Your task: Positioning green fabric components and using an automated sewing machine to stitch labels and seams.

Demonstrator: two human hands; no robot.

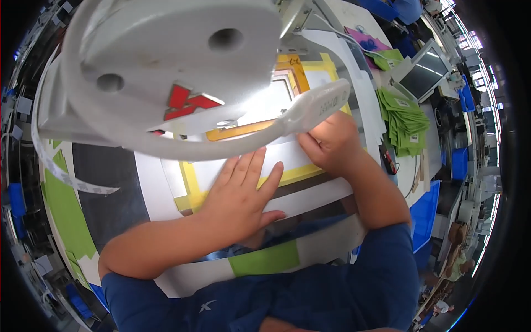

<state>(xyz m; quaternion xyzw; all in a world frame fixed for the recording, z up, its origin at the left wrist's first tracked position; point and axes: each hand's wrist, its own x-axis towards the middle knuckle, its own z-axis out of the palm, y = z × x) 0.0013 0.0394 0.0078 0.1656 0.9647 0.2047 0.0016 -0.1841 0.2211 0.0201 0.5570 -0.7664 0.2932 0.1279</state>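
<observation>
My left hand (235,193) lies flat, fingers spread, on a white panel (209,174) edged with yellow tape (189,180). Over at the panel's right side, my right hand (334,145) is closed with its fingers curled in. What it pinches, if anything, is hidden. Beyond both hands, an orange-brown frame (240,131) borders a brightly lit white area. A grey sewing machine head (182,52) with a red mark hangs over the far part of the panel. Its needle area cannot be made out. From it a curved grey arm with a paddle-shaped end (318,108) passes just above my right hand.
Green fabric pieces (404,122) are stacked at the right, near a screen (425,71). A blue bin (426,216) stands by my right elbow. More green material (69,213) runs along the left side. A white measuring tape (77,180) dangles at left.
</observation>
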